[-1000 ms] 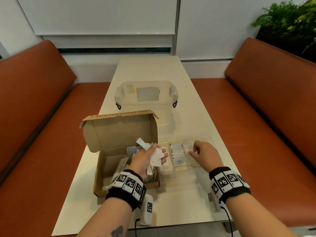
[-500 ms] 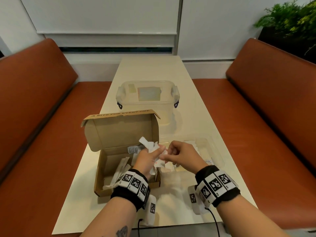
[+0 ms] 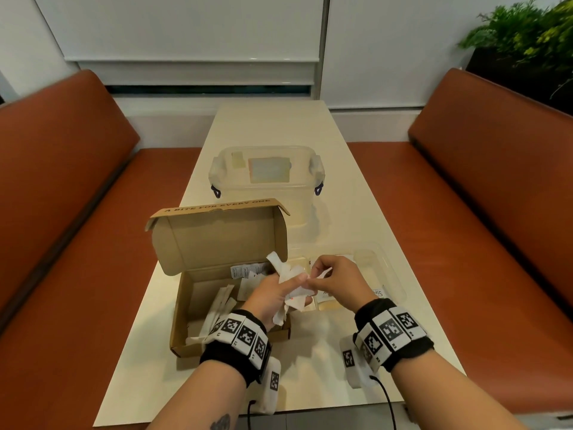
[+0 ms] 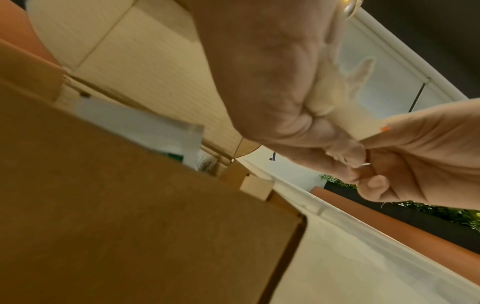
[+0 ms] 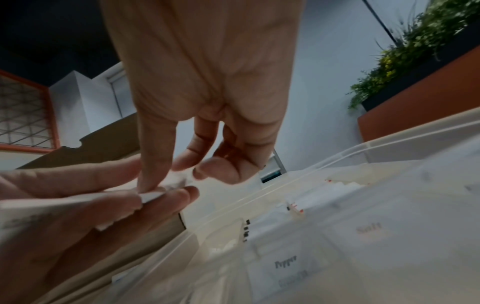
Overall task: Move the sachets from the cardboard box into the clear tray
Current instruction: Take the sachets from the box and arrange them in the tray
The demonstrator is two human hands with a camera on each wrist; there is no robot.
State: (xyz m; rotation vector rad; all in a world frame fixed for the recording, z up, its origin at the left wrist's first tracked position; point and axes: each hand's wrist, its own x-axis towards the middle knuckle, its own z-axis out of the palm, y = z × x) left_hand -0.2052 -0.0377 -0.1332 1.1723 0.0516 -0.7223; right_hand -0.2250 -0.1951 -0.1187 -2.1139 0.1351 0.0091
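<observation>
Sachets (image 3: 286, 276) sit bunched in the left hand (image 3: 273, 294) at mid-frame, over the right edge of the cardboard box (image 3: 198, 305). A second ago the right hand (image 3: 333, 282) was out over the clear tray (image 3: 392, 274) at centre right; now it has come back, thumb and forefinger pinching one sachet from the bunch. Left fingers curl round the rest. More sachets lie in the box, some already in the tray, so the next transfer looks about to start.
</observation>
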